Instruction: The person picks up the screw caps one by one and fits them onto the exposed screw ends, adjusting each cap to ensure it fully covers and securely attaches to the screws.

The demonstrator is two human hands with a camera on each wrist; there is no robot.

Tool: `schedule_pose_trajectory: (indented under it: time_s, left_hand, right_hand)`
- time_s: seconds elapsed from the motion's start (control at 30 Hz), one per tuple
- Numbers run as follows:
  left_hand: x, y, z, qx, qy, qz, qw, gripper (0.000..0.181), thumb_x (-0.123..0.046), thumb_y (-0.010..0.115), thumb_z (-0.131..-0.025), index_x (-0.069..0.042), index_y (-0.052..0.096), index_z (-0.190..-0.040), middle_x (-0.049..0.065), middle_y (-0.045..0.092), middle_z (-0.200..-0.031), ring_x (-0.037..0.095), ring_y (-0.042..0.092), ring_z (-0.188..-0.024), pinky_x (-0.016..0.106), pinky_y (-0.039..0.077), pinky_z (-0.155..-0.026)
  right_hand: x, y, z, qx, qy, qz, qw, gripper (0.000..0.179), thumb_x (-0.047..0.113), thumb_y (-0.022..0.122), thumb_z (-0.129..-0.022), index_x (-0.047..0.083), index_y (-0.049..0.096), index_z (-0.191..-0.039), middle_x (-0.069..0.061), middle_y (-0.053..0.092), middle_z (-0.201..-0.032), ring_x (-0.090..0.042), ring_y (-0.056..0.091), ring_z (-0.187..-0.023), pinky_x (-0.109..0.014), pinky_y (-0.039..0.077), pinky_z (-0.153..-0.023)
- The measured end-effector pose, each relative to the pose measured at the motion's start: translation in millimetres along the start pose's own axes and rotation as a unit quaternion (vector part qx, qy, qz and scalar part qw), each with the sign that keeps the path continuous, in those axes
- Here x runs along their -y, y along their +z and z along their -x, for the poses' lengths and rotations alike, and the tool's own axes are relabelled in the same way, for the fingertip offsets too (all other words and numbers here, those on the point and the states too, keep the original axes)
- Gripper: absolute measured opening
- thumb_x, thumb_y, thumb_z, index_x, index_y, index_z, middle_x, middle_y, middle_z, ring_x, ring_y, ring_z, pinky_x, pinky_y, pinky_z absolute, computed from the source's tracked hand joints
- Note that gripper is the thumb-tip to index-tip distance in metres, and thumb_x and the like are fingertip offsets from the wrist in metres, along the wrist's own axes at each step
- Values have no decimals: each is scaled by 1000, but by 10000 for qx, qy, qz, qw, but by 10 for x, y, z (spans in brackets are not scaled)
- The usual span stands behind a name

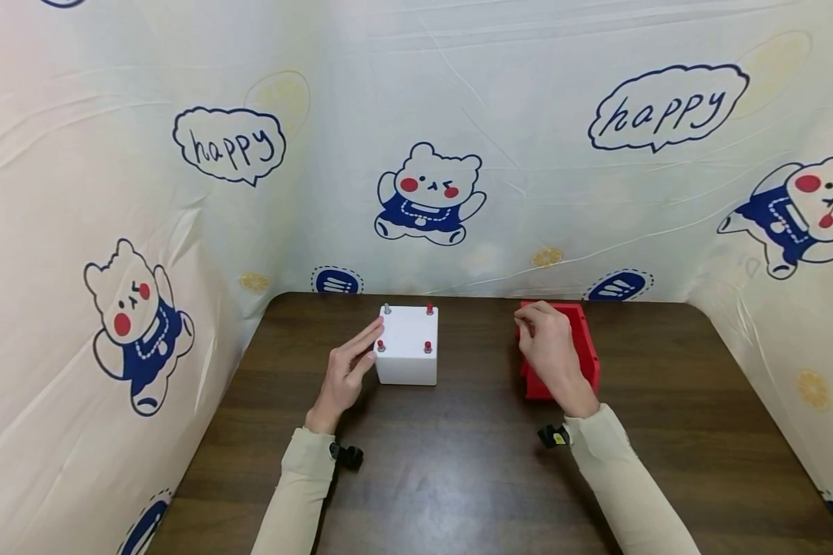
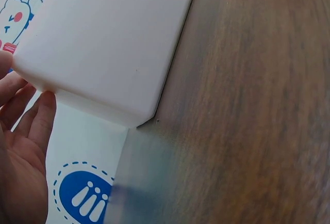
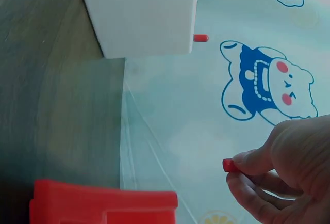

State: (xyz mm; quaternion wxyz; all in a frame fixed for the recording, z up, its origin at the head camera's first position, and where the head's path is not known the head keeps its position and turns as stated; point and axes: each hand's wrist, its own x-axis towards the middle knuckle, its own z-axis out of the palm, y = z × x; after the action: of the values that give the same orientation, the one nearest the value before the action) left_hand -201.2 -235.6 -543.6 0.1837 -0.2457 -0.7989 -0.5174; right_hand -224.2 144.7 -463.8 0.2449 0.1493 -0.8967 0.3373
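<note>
A white box [image 1: 408, 333] stands on the table with a peg near each top corner. Red caps cover three of the pegs; the back left peg [image 1: 387, 309] shows bare grey metal. My left hand [image 1: 340, 381] rests against the box's left side, its fingers fairly straight and touching near the top edge. Between thumb and fingertips, my right hand [image 3: 289, 175] pinches a small red cap [image 3: 230, 165]. In the head view that hand is over the red bin [image 1: 585, 343], to the right of the box, and hides part of the bin's inside.
The brown wooden table [image 1: 423, 470] ends at a printed curtain [image 1: 527, 193] that rises behind and on both sides. Both the box and the bin stand near the table's back edge, with a gap of table between them.
</note>
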Motion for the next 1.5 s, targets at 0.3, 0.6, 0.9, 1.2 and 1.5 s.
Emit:
schedule_pose_trajectory:
  time_s: [0.3, 0.6, 0.9, 1.2, 1.5]
  left_hand:
    - [-8, 1, -5, -104, 161, 42, 9998, 44, 1, 57, -104, -1, 62, -148, 16, 56, -158, 38, 54, -146, 18, 39, -119]
    - [-193, 9, -40, -114, 206, 93, 9997, 41, 12, 55, -101, 14, 60, -142, 33, 54, -153, 54, 52, -141, 17, 37, -119]
    - [-110, 15, -26, -115, 154, 82, 9998, 43, 5, 57, -103, 5, 61, -146, 23, 56, -156, 44, 54, -144, 17, 38, -119]
    - [-34, 10, -14, -126, 84, -13, 9999, 44, 5, 57, -103, 2, 61, -147, 20, 56, -157, 42, 54, -145, 16, 38, -119]
    - [-320, -14, -58, -77, 121, 107, 9998, 42, 11, 56, -100, 14, 59, -142, 33, 55, -152, 51, 53, -142, 18, 39, -119]
  right_hand:
    - [108, 49, -27, -116, -147, -335, 9993, 11, -2, 78, -93, 1, 80, -103, -17, 77, -101, -29, 73, -83, -48, 67, -77]
    - [204, 85, -68, -235, -241, -544, 9979, 13, -1, 80, -91, 3, 81, -103, -15, 77, -103, -27, 73, -83, -46, 67, -79]
    - [247, 142, -109, -289, -288, -768, 9962, 13, 2, 81, -92, 4, 82, -105, -14, 78, -105, -25, 73, -83, -45, 67, -79]
    - [324, 205, -160, -368, -475, -934, 9938, 13, 0, 81, -91, 3, 83, -104, -15, 79, -104, -28, 76, -85, -47, 67, -79]
    - [433, 256, -208, -352, -483, -1066, 9925, 15, 0, 82, -91, 3, 84, -106, -14, 79, -105, -29, 75, -86, -46, 67, -83]
